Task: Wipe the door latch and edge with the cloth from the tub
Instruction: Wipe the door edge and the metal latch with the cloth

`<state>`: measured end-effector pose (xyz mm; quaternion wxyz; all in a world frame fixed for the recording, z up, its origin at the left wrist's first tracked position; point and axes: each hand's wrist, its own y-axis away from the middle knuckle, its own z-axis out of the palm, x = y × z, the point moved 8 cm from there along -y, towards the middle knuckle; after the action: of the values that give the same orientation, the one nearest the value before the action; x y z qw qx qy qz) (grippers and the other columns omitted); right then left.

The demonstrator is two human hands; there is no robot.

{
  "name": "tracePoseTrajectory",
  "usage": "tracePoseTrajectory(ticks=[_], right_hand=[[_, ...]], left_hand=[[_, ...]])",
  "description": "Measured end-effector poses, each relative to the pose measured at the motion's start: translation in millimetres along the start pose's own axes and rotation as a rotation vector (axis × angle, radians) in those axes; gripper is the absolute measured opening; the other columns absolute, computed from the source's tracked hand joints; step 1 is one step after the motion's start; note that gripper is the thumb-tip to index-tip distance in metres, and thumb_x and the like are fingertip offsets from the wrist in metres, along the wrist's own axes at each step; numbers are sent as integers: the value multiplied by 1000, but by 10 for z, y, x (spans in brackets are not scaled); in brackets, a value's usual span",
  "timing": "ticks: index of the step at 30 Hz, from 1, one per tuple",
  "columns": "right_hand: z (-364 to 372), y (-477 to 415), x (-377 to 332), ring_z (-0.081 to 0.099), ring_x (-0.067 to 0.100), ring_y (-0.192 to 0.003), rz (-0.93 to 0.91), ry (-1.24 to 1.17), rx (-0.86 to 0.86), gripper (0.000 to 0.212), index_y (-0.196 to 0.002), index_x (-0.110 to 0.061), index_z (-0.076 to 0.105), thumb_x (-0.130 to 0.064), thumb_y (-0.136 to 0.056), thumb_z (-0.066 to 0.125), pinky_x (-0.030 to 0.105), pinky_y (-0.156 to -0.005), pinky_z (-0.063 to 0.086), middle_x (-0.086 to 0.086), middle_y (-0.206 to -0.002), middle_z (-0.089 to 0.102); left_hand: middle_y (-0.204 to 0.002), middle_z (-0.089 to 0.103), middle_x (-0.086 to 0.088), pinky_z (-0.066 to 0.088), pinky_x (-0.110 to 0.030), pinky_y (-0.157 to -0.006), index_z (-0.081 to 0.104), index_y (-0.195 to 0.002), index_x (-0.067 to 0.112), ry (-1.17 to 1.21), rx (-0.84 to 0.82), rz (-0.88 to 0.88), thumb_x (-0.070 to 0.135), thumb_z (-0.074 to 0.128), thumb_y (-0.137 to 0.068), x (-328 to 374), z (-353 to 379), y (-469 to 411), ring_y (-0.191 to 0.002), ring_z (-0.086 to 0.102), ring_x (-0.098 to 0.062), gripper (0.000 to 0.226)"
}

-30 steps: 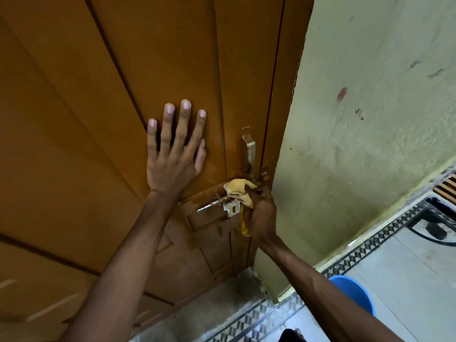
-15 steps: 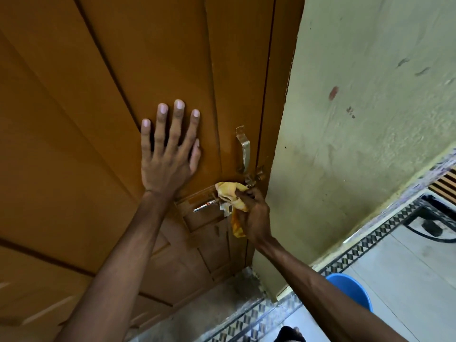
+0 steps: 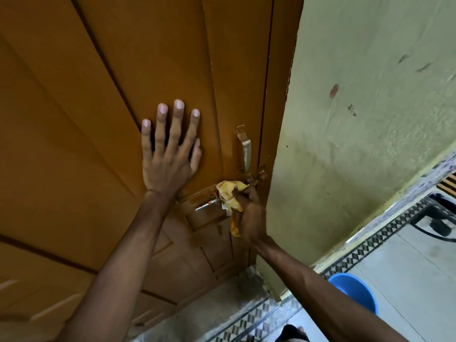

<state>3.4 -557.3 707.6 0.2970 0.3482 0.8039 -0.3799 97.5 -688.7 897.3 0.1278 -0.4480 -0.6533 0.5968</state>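
Note:
A brown wooden door (image 3: 98, 119) fills the left of the view. My left hand (image 3: 170, 154) lies flat on it with fingers spread. My right hand (image 3: 249, 213) grips a crumpled yellow cloth (image 3: 229, 191) and presses it onto the metal sliding latch (image 3: 207, 204), whose bolt end sticks out to the left of the cloth. A metal pull handle (image 3: 245, 149) stands just above the latch, near the door edge (image 3: 267, 95). The blue tub (image 3: 355, 292) sits on the floor at lower right, partly behind my right forearm.
A pale green wall (image 3: 370, 119) meets the door frame on the right. A patterned tile border (image 3: 370, 245) runs along its base. Dark cables (image 3: 441, 228) lie on the light floor at far right. My foot (image 3: 296, 333) shows at the bottom.
My right hand and the cloth have slid slightly left along the latch, away from the door edge. My left hand stays flat on the door.

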Motion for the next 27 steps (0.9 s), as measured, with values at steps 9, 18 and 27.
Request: tracePoseTrajectory(ticks=[9,18,27], right_hand=[[-47,23,78,62,16,-101,-36,0,-156,30,-116,-16,70,-10,-87,66,20,-91,51,4,-114,64],[323,933,778,64,30,-98,1414,-925,-74,10,-101,-10,61,-18,-96,58,45,-94,53,15,-100,67],[978,464,798,60,34,-114,1241,-1115,-135,25,-92,-29,58,-41,-72,65,50,-100,49,16,-115,69]], left_hand=[[-154,43,-10,18,-49,-119,44,-153,22,-4,-9,-11,41,50,-101,-11,-14,0,-142,34,-31,56],[-153,45,-10,20,-49,-118,44,-153,22,0,0,-3,40,51,-101,-13,-10,-2,-141,34,-32,55],[-152,46,-10,25,-50,-117,45,-152,22,-1,4,-1,41,52,-100,-5,0,7,-141,36,-32,56]])
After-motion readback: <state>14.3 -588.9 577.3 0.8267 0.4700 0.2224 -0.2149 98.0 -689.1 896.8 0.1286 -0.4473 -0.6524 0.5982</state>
